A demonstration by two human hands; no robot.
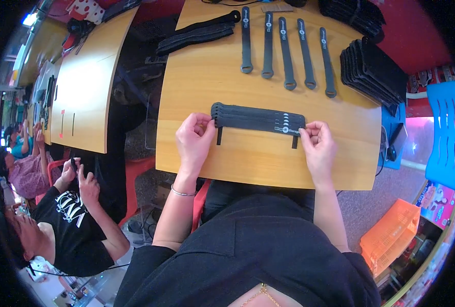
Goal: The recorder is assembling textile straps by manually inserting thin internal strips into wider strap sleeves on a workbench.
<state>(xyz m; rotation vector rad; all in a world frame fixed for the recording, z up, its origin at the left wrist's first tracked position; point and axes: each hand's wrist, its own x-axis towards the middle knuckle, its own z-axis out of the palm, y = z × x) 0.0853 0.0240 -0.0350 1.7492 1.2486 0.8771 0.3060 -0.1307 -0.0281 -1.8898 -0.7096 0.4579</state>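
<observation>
A fanned stack of black straps [248, 118] with white printing lies across the near part of the wooden table, its layers stepped one behind another. The fingers of my left hand [194, 139] pinch its left end, where the rounded tips sit. At the right end, beside the printing, my right hand [318, 145] grips the stack between thumb and curled fingers. Two narrow black strips [218, 136] poke out from beneath the stack toward me, one near each end. Farther off, several single dark straps [284, 53] with slotted rounded ends lie side by side.
Black strap bundles [202, 35] lie at the table's far left; thicker black stacks [373, 69] stand at the far right. An orange basket [391, 235] and a blue slotted chair back [445, 135] are off to the right. A co-worker [68, 225] sits at my left by another table [91, 66].
</observation>
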